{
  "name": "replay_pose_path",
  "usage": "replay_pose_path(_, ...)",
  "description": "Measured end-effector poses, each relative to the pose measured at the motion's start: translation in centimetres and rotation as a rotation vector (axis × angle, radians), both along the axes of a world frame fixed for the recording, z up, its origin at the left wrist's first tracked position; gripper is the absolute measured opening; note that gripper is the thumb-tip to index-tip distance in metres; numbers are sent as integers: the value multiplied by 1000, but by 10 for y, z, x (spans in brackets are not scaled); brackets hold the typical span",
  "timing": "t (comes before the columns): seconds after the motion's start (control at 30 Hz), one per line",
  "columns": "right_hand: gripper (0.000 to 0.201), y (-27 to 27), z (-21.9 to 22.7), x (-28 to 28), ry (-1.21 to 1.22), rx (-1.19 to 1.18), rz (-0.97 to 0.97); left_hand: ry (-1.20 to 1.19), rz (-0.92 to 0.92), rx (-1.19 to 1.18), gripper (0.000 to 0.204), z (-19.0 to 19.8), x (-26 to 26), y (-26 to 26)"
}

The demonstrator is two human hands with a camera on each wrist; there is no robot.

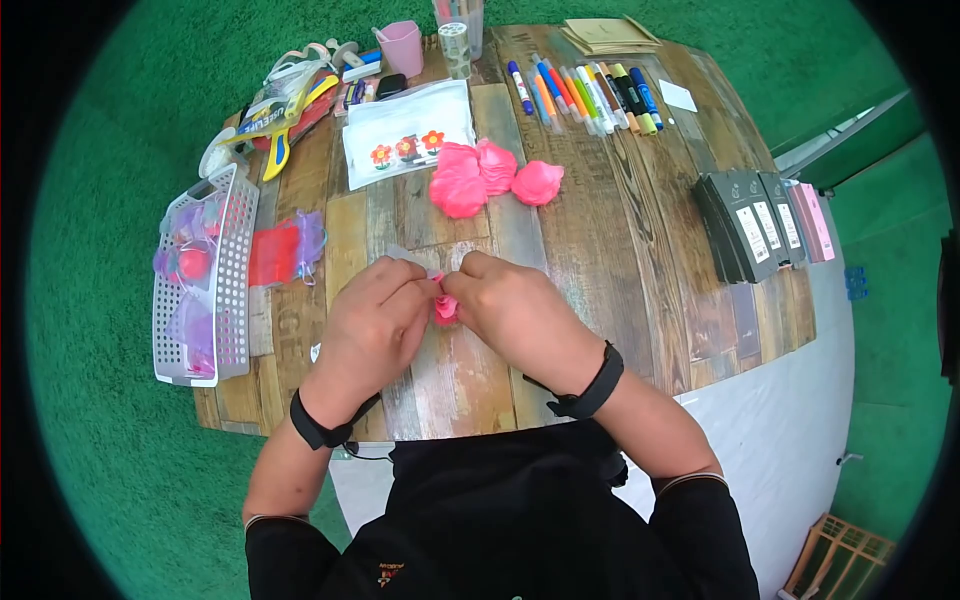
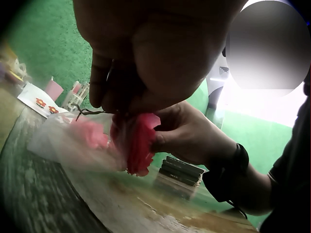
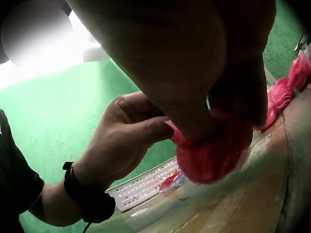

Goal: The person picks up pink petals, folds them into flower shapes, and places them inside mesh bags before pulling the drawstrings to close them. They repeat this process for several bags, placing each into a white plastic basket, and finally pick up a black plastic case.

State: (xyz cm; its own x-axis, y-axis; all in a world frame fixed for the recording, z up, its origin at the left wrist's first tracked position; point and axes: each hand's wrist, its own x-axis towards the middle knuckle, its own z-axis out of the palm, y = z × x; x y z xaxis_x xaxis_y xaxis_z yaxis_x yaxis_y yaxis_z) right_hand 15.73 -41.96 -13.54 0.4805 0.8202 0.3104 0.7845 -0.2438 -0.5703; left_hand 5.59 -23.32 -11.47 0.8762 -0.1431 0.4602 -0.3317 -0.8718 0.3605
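Both hands meet low over the table's near half. The left hand (image 1: 375,320) pinches the edge of a small ruffled pink piece (image 1: 446,308), and the right hand (image 1: 512,312) pinches it from the other side. In the left wrist view, the pink piece (image 2: 138,148) hangs under the fingers beside a sheer whitish sheet or bag (image 2: 53,141), with a thin brown cord (image 2: 87,111) above it. Seen from the right wrist, the pink piece (image 3: 209,158) looks round and layered. The fingers hide part of it. Farther back lie several pink ruffled pieces (image 1: 460,182).
A white perforated basket (image 1: 235,270) of purple and pink items stands left, by a red-and-purple pouch (image 1: 275,253). Behind are a flower-printed white bag (image 1: 365,135), a pink cup (image 1: 402,48) and markers (image 1: 590,95). Black boxes (image 1: 738,225) stand right.
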Motion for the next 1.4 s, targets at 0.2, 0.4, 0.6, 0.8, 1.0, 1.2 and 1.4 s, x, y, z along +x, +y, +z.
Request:
replay_pose_path(0.2,12,2,-12,9,179,106,-99,-35,-54,23,27,-5,1,-13)
replay_pose_path(0.4,15,1,-12,8,263,207,-199,-70,-14,-19,28,-4,3,-16)
replay_pose_path(0.6,18,2,-3,10,319,327,-227,-155,38,-53,28,-1,9,-17)
replay_pose_path(0.8,22,5,-4,13,398,375,-234,-175,19,-39,27,4,12,-17)
replay_pose_path(1.0,23,8,-10,19,287,393,-206,-202,32,16,29,2,14,-15)
replay_pose_path(1.2,24,15,-15,20,474,494,-335,-242,35,26,30,-1,17,-26)
replay_pose_path(1.4,24,19,-31,18,888,678,-349,-260,56,-97,34,-18,22,-41)
